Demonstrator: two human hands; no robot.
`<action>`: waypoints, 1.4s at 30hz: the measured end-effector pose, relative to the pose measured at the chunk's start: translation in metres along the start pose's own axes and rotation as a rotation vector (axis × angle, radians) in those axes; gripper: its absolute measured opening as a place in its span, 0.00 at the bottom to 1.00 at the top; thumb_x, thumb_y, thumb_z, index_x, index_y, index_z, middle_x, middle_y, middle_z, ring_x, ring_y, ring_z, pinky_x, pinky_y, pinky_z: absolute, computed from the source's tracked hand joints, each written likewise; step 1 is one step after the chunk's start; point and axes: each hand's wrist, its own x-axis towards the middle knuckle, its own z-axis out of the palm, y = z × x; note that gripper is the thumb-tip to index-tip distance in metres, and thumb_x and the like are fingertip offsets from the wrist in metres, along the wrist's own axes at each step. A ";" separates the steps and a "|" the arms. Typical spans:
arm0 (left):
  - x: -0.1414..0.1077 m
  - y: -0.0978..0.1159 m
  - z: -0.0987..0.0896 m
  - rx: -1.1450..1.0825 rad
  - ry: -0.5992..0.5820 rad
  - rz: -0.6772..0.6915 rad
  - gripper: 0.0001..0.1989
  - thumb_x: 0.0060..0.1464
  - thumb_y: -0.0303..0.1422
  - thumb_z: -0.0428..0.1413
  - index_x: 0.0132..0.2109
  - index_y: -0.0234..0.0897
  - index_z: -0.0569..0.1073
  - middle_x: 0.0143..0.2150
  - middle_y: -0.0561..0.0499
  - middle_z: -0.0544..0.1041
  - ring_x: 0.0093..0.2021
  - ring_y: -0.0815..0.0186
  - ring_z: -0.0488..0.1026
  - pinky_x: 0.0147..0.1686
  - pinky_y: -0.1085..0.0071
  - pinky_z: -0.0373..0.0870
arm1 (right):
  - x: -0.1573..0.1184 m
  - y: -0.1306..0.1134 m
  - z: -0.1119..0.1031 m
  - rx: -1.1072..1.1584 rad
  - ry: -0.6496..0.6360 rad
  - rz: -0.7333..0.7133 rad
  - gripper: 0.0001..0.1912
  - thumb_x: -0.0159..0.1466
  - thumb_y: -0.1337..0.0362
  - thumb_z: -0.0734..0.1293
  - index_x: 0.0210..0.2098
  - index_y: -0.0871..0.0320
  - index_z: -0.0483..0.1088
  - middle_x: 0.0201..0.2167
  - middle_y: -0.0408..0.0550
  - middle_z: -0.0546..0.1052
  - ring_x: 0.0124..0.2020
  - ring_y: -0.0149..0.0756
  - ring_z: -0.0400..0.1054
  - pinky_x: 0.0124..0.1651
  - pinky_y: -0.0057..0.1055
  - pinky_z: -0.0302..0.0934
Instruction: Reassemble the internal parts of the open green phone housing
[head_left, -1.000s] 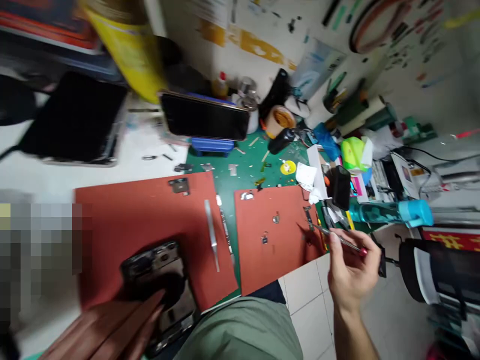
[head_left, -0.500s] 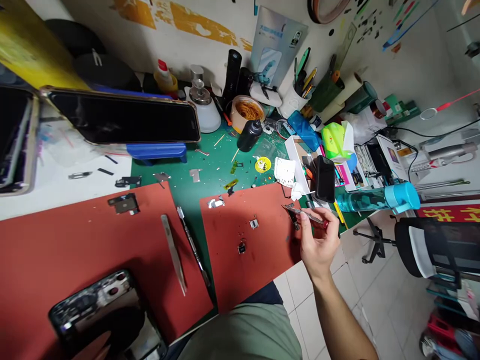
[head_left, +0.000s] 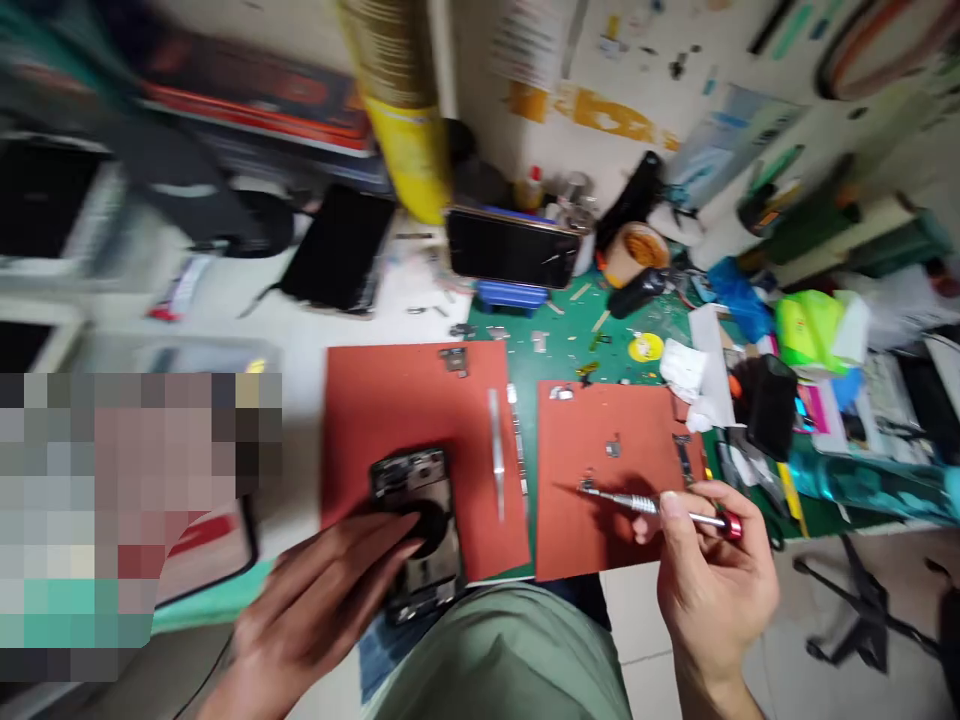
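Observation:
My right hand (head_left: 712, 580) is closed around a slim screwdriver (head_left: 637, 503) with a metal shaft and red end cap. The screwdriver's tip points left, at a small dark part (head_left: 587, 481) on the right red mat (head_left: 562, 545). A small metal part (head_left: 613, 446) lies just above it. My left hand (head_left: 315, 590) lies with outstretched fingers over an opened phone (head_left: 411, 475), fingertips on its round black area. The phone rests near the front of the left red mat (head_left: 375, 400). Tweezers (head_left: 496, 450) and a thin metal tool (head_left: 516, 430) lie right of the phone.
A phone (head_left: 517, 248) leans on a blue stand (head_left: 511, 295) at the back. Rightward are a black bottle (head_left: 637, 292), a yellow lid (head_left: 646, 347), a white box (head_left: 712, 360) and a blue water bottle (head_left: 870, 485). Another black screen (head_left: 337, 250) lies at left.
The view has swung left. My right hand has brought the screwdriver leftward from the mat's right edge to the small dark part. My left hand, mostly out of view before, shows on the phone.

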 end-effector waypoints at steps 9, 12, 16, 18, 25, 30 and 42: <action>0.000 0.008 0.008 -0.181 0.062 -0.133 0.09 0.72 0.30 0.61 0.56 0.39 0.81 0.48 0.50 0.87 0.47 0.66 0.86 0.48 0.69 0.83 | -0.051 -0.026 0.074 0.060 -0.292 -0.006 0.14 0.65 0.63 0.81 0.44 0.56 0.74 0.22 0.37 0.79 0.15 0.31 0.71 0.21 0.27 0.69; -0.004 0.007 0.008 -0.263 0.074 -0.153 0.08 0.72 0.31 0.61 0.56 0.39 0.80 0.46 0.51 0.87 0.45 0.67 0.85 0.48 0.69 0.83 | -0.058 -0.029 0.082 0.024 -0.327 -0.029 0.14 0.66 0.63 0.80 0.44 0.55 0.74 0.23 0.38 0.79 0.17 0.30 0.71 0.22 0.28 0.70; -0.003 0.007 0.006 -0.329 0.072 -0.164 0.06 0.71 0.29 0.62 0.53 0.38 0.81 0.44 0.51 0.86 0.43 0.66 0.85 0.46 0.68 0.81 | -0.063 -0.031 0.086 -0.019 -0.342 -0.076 0.13 0.65 0.64 0.80 0.44 0.56 0.74 0.24 0.38 0.78 0.18 0.30 0.71 0.23 0.27 0.70; -0.001 0.006 0.005 -0.362 0.068 -0.154 0.05 0.72 0.29 0.61 0.52 0.38 0.81 0.43 0.51 0.86 0.41 0.67 0.84 0.45 0.69 0.81 | -0.064 -0.032 0.087 -0.037 -0.344 -0.093 0.13 0.65 0.64 0.81 0.43 0.56 0.75 0.24 0.37 0.78 0.18 0.29 0.71 0.23 0.27 0.70; 0.000 0.001 0.006 -0.440 0.084 -0.121 0.06 0.70 0.27 0.62 0.51 0.38 0.80 0.41 0.50 0.85 0.37 0.67 0.82 0.41 0.67 0.80 | -0.068 -0.032 0.087 -0.082 -0.328 -0.140 0.13 0.64 0.64 0.81 0.44 0.56 0.75 0.25 0.39 0.80 0.19 0.29 0.73 0.24 0.25 0.71; -0.001 0.001 0.008 -0.459 0.098 -0.111 0.07 0.69 0.25 0.62 0.52 0.38 0.79 0.41 0.50 0.84 0.36 0.66 0.81 0.40 0.67 0.79 | -0.068 -0.031 0.086 -0.058 -0.313 -0.187 0.14 0.63 0.66 0.81 0.44 0.57 0.76 0.26 0.39 0.81 0.19 0.29 0.73 0.24 0.26 0.73; -0.002 0.000 0.007 -0.456 0.080 -0.120 0.07 0.69 0.24 0.63 0.51 0.37 0.80 0.42 0.50 0.85 0.37 0.66 0.81 0.42 0.67 0.78 | -0.067 -0.026 0.083 -0.094 -0.337 -0.282 0.15 0.63 0.69 0.81 0.46 0.57 0.76 0.27 0.39 0.83 0.20 0.29 0.75 0.26 0.24 0.74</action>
